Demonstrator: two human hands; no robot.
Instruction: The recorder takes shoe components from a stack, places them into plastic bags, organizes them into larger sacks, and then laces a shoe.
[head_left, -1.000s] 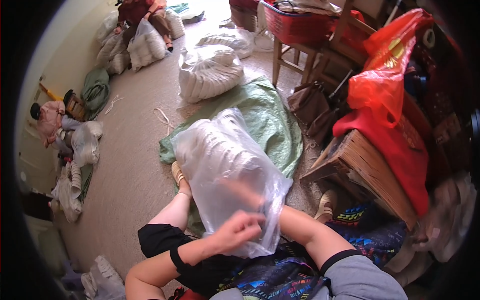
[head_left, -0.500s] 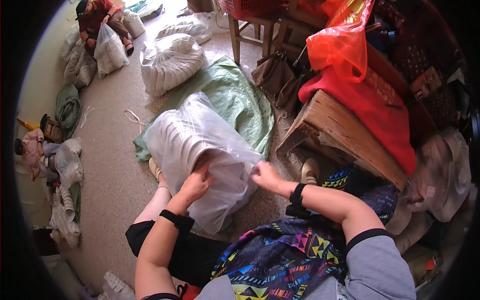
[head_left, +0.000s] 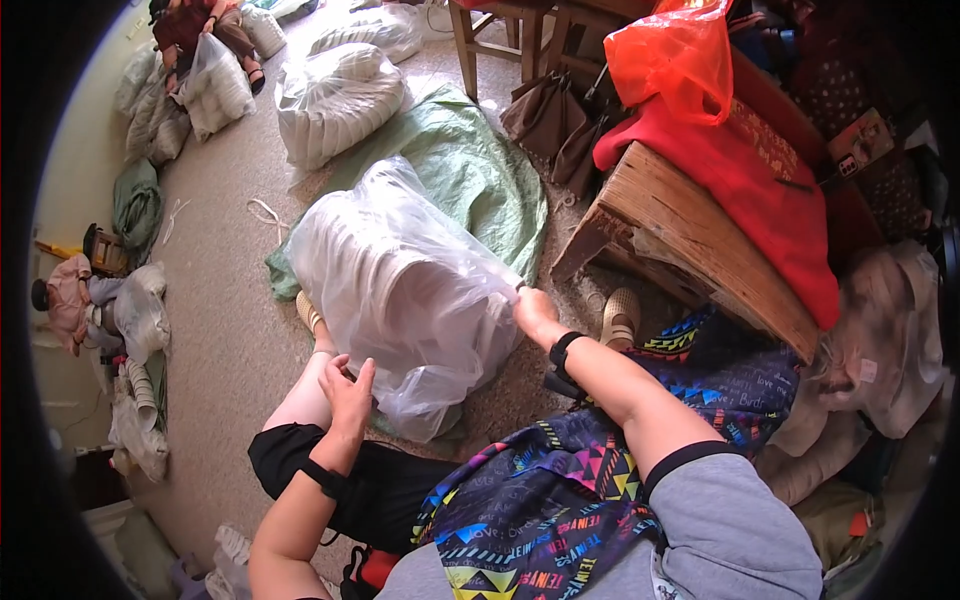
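Observation:
Before me lies a clear plastic bag (head_left: 455, 345) with stacked whitish, curved pieces (head_left: 370, 260) inside, their kind blurred by the film. My right hand (head_left: 538, 312) pinches the right edge of the bag's mouth. Just off the bag's near left side, my left hand (head_left: 347, 395) is raised with its fingers apart, holding nothing. Part of a green woven sheet (head_left: 480, 190) is spread beneath and behind the bag.
Another filled bag (head_left: 335, 105) stands farther back. At the right are a wooden bench (head_left: 700, 245) with red cloth (head_left: 740, 190) and an orange-red plastic bag (head_left: 670, 60). Two people (head_left: 70, 295) (head_left: 195, 35) sit among bags along the left wall.
My left hand has come out of the bag's mouth and moved down and left, its fingers opening. My right hand keeps its pinch on the bag's edge. The bag's mouth has sagged over the stack.

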